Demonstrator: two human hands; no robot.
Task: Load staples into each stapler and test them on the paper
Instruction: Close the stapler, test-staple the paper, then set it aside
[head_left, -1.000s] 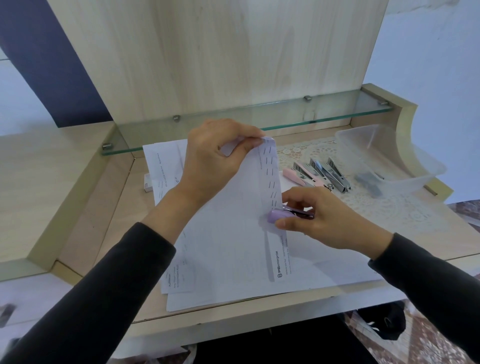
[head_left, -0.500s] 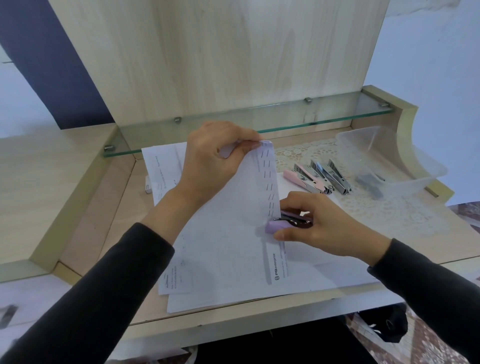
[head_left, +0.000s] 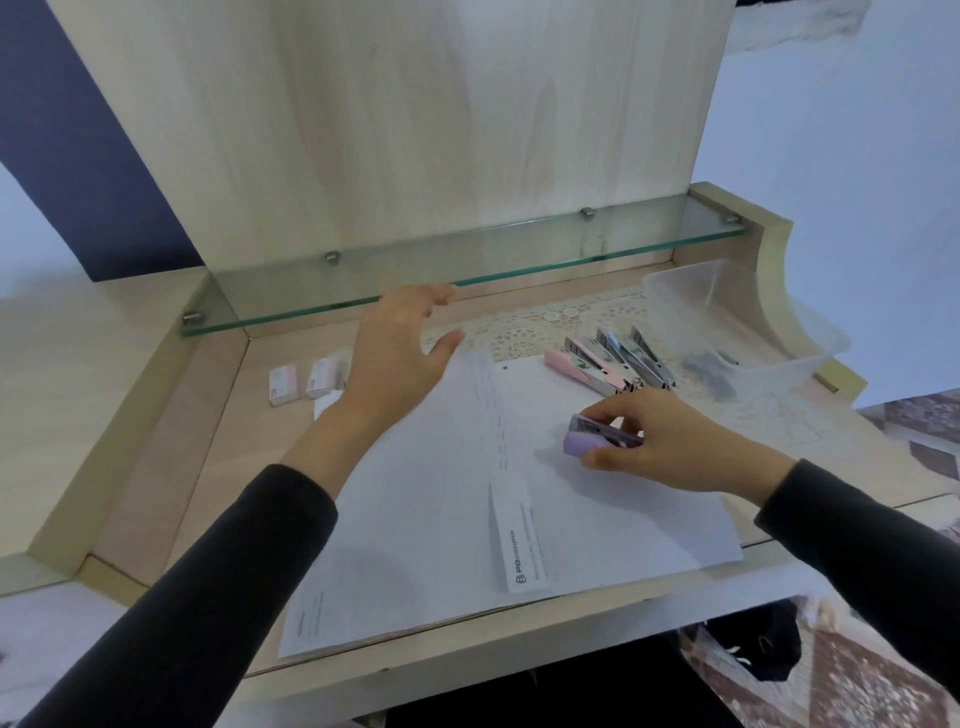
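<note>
White paper sheets (head_left: 426, 499) lie flat on the wooden desk, with a folded strip (head_left: 511, 525) bearing rows of staples down the middle. My right hand (head_left: 670, 447) grips a small purple stapler (head_left: 592, 441) above the right part of the paper. My left hand (head_left: 400, 353) hovers with spread fingers over the paper's far left corner and holds nothing. Several more staplers (head_left: 608, 364), pink to grey, lie side by side beyond the paper. Two small staple boxes (head_left: 304, 382) sit at the far left.
A clear plastic tub (head_left: 748, 317) with dark items inside stands at the far right on a lace mat (head_left: 561, 317). A glass shelf (head_left: 457, 270) runs across the back just above my left hand. The desk's front edge (head_left: 467, 660) is near me.
My left hand has let go of the folded paper edge and lifted away; the paper now lies flat. My right hand has pulled the purple stapler off the strip to the right.
</note>
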